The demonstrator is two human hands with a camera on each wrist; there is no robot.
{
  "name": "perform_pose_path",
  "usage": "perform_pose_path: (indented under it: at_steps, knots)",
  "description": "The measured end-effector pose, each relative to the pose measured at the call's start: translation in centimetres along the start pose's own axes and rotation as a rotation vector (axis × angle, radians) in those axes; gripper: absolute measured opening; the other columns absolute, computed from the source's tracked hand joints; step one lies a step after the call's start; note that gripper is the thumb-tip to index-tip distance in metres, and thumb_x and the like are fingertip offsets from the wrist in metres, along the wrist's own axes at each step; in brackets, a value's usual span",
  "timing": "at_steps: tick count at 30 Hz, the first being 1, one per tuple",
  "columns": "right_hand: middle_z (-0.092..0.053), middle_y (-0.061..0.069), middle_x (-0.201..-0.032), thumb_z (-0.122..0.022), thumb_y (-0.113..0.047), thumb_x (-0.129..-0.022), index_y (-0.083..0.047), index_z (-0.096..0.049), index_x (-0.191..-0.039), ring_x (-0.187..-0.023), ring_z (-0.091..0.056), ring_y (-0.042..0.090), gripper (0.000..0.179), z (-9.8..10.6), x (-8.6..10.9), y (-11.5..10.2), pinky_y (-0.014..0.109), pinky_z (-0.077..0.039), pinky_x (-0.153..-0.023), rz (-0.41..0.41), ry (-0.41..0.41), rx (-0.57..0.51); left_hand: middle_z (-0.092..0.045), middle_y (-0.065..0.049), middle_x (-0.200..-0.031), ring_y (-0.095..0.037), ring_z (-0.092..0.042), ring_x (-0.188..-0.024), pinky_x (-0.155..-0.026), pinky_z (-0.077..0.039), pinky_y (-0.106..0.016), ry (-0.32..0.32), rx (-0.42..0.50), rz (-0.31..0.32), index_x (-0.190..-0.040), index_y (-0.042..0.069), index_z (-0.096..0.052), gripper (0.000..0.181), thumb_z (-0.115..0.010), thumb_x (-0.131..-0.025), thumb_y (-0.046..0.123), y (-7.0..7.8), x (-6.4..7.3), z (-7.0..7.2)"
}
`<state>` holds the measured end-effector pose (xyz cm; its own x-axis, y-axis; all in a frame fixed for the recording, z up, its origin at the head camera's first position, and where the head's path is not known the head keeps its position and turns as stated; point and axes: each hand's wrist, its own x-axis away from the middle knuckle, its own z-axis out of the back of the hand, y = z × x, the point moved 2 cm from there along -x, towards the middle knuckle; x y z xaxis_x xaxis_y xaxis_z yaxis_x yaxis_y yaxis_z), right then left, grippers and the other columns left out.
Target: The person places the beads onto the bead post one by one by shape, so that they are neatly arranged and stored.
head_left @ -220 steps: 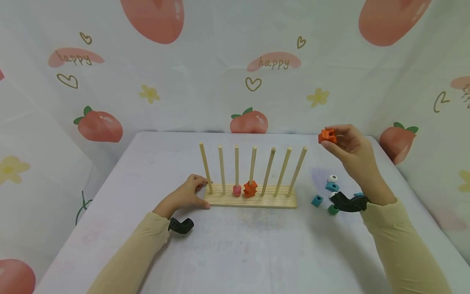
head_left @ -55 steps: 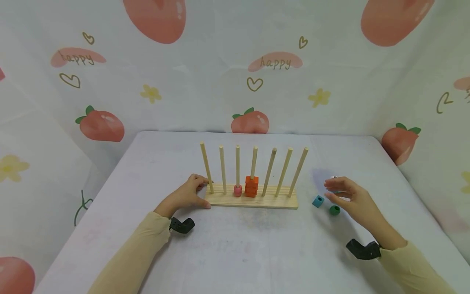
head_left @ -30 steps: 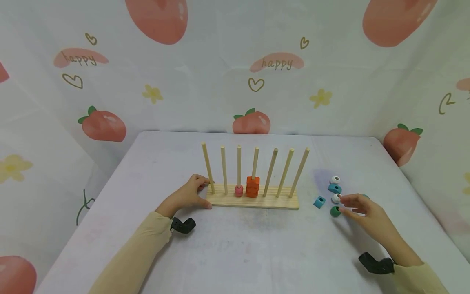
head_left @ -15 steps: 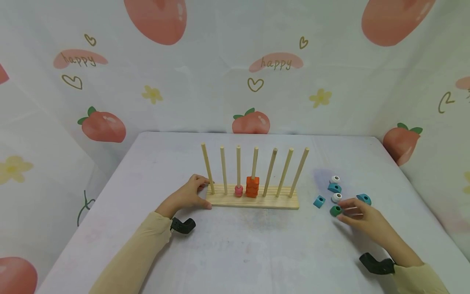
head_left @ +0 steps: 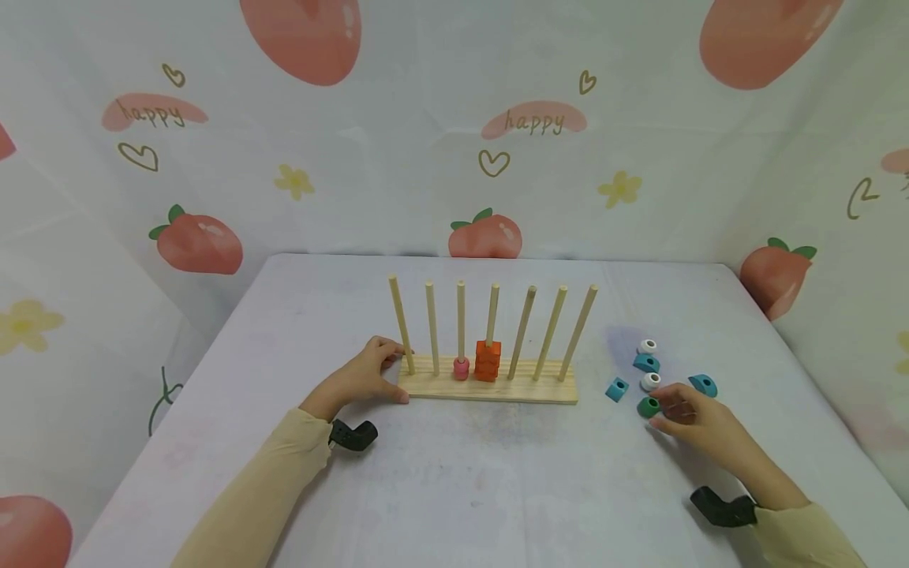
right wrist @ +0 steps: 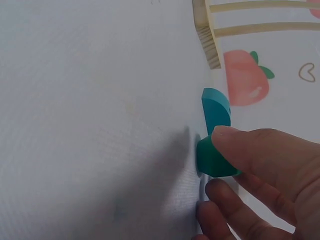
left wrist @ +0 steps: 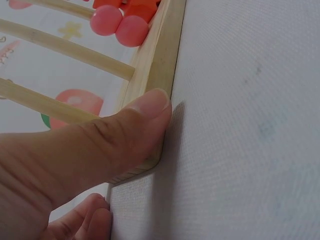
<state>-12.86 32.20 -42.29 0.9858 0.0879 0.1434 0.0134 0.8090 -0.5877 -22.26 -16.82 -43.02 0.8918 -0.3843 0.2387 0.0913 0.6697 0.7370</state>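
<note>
My left hand [head_left: 362, 371] grips the left end of a wooden peg board [head_left: 426, 386], thumb on its front edge and fingers behind. Several upright pegs stand on the board. Two small pink beads [left wrist: 106, 21] sit low on the third peg from the left. Orange notched beads [head_left: 488, 361] are stacked on the fourth peg. To the right of the board, my right hand [head_left: 699, 418] pinches a green bead [head_left: 648, 407] at the table, as the right wrist view shows with the thumb [right wrist: 232, 142] against it.
Around the green bead lie a blue block bead [head_left: 616, 390], two white ring beads [head_left: 649, 382], and two blue half-round beads [head_left: 704, 385]. The white cloth-covered table [head_left: 454, 489] meets a printed backdrop [head_left: 398, 158] at its far edge.
A second orange bead, earlier held up in my right hand, is now on the fourth peg. My right hand has come down to the loose beads and pinches the green one. My left hand stayed.
</note>
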Motion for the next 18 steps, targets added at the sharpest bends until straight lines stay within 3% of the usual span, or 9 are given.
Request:
perform_pose_path:
  at_steps: [18]
  knots:
    - [-0.065, 0.017, -0.105, -0.074, -0.027, -0.085, -0.002, -0.061, -0.118, -0.092, -0.063, 0.029, 0.043, -0.63, -0.78, -0.11, 0.039, -0.057, -0.069, -0.016, 0.020, 0.028, -0.033, -0.019, -0.135, -0.037, -0.040, -0.128, -0.110, -0.036, -0.050, -0.001, 0.025, 0.006, -0.136, 0.000, -0.046, 0.082, -0.089, -0.069, 0.019, 0.00, 0.04, 0.02]
